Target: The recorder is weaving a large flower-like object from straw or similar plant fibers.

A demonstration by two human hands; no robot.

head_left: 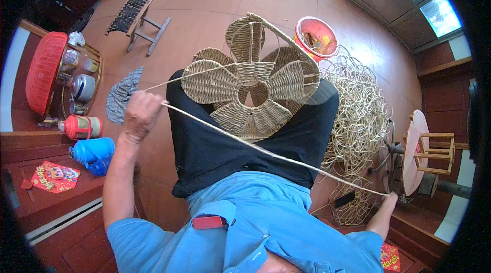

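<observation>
Left of the woven flower (255, 73), the left hand (142, 113) grips a cord (245, 143); to its right, the right hand (391, 199) pinches the same cord. Seemingly drawing slack; next needs snugging.

There are two taut stretches of strand (263, 149), one woven flower-shaped piece (286, 83), one bucket (323, 30) and one folding stool (130, 13).

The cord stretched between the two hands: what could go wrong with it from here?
The cord might snag in the tangled heap on the person's right, since the right hand is close to those loose loops. A hard tug could also shift the woven flower shape: a strand runs to it from the left hand, and neither hand steadies it.
</observation>
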